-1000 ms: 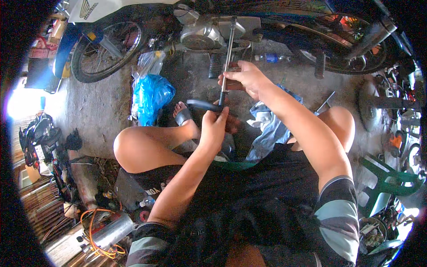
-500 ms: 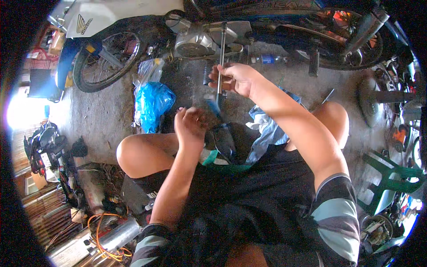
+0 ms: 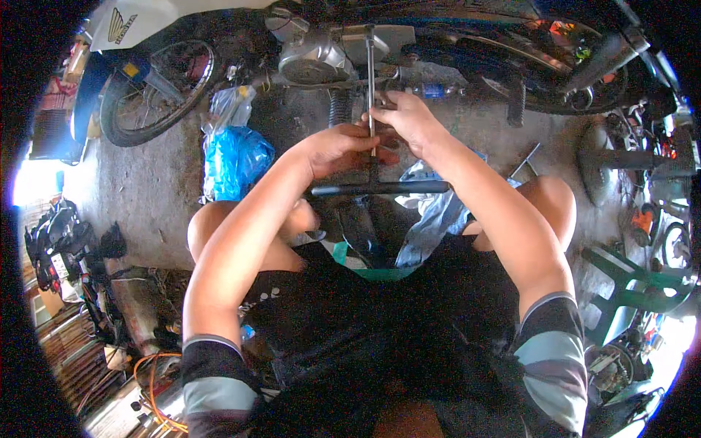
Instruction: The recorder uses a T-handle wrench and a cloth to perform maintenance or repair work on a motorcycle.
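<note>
Over on the left, a front tyre [image 3: 135, 137] is showing near the top, and a blue plastic bag [image 3: 234, 164] is slumping on the floor [image 3: 150, 197] just to its right. Coming across, the engine [image 3: 314, 62] is sitting straight ahead, and below it the left hand [image 3: 337, 148] is reaching in, thumb and fingers pinching the lower shaft of a T-handle wrench [image 3: 371, 80]. That wrench is taking centre stage, passing through both grips: its long axis is running almost straight away from the body, its crossbar [image 3: 409, 187] lying sideways at the near end, its far tip overlapping the engine. Whether that tip is gripping a bolt, the view isn't showing. Next along, the right hand [image 3: 406, 123] is pinching the same shaft from the right, a little farther up, so it's sitting nearer to the engine, while the left is sitting nearer to the crossbar. Neither is touching that bar; some fingers are hiding behind the shaft and blurring together. Further right, a crumpled blue cloth [image 3: 434, 226] is spilling out beneath the bar's right end, a thin metal rod [image 3: 527, 162] is slanting beyond it, and a green plastic chair [image 3: 621, 277] is filling the edge.
</note>
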Available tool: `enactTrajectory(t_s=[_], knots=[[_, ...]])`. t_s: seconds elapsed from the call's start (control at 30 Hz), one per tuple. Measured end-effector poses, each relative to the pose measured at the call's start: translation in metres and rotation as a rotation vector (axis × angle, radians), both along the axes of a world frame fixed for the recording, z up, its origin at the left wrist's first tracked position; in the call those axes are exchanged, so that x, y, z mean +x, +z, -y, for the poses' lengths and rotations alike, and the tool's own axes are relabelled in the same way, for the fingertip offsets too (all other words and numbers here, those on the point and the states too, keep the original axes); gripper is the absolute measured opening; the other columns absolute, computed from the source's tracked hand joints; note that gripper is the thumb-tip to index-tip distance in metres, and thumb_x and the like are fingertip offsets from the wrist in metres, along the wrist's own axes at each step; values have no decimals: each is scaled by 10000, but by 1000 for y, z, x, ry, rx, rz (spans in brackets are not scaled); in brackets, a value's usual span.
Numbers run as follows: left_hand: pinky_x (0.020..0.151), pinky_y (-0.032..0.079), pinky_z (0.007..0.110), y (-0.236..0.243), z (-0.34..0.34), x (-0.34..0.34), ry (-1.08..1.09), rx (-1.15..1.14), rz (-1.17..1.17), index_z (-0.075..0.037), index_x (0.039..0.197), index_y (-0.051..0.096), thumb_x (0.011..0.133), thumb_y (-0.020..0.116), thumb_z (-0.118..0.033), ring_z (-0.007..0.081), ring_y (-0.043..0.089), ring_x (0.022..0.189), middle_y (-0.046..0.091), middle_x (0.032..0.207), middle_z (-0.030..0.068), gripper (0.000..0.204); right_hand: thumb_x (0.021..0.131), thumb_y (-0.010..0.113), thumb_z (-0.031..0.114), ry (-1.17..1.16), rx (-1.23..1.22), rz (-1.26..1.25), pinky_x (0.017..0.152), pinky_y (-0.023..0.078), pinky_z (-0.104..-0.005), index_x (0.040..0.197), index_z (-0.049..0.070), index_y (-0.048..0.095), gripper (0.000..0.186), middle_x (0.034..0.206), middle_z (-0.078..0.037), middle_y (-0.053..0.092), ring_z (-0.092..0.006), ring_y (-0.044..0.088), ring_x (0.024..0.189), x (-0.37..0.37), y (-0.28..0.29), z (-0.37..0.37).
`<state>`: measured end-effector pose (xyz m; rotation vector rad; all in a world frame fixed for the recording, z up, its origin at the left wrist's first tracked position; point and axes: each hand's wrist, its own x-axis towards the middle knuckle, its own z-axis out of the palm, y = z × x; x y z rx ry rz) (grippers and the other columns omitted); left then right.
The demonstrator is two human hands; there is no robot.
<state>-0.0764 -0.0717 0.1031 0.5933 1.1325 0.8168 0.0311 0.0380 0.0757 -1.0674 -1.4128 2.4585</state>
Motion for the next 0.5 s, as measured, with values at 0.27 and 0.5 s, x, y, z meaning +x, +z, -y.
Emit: enactTrajectory(t_s=[0.27, 0.5], knots=[[722, 429, 282, -14, -1, 2, 42, -41, 5, 22, 894, 569, 812, 542, -215, 180, 563, 813, 599, 879, 107, 252, 710, 662, 260, 101, 104, -20, 679, 462, -282, 967, 38, 498, 377, 836, -72, 577, -163, 578, 745, 5, 17, -22], [687, 407, 249, -4, -8, -8, -129, -101, -351, -6, 880, 590, 802, 561, -233, 146, 558, 777, 609, 867, 95, 242, 651, 714, 138, 12, 265, 71, 608, 495, -261, 904, -12, 518, 354, 798, -76, 563, -162, 575, 703, -21, -13, -24]])
